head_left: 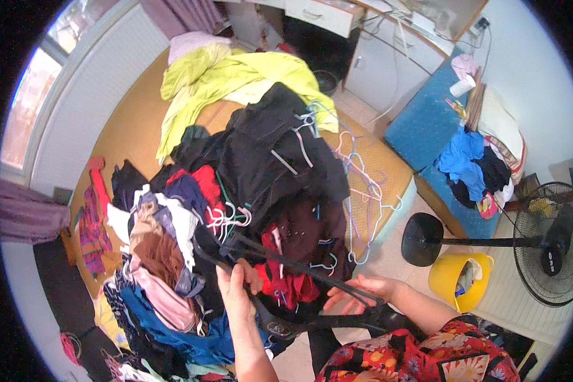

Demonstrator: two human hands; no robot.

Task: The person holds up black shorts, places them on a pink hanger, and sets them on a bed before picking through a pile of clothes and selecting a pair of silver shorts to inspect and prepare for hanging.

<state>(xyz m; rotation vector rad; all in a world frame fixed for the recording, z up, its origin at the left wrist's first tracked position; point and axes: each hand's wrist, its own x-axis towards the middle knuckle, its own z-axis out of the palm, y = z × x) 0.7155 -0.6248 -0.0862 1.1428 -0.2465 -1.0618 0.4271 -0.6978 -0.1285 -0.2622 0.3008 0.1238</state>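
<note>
A long black strap (293, 260) stretches between my two hands, over the pile of clothes. My left hand (235, 286) is closed round its left part, thumb up. At the other end, my right hand (353, 296) is palm up with fingers loosely curled, and the strap runs across it between thumb and fingers. Below hangs a wider black piece with a round emblem (279, 328); whether it joins the strap I cannot tell. White hangers (226, 219) stick out of the clothes just beyond my left hand. Red cloth (293, 286) lies between the hands.
Dark clothes (248, 146) and a yellow-green cloth (254, 70) cover the woven mat (388, 162). Mixed clothes (165, 254) are heaped at left. Loose hangers (363, 184) lie on the right. Beyond are a yellow bucket (442, 280), a standing fan (551, 245) and a blue seat (420, 127).
</note>
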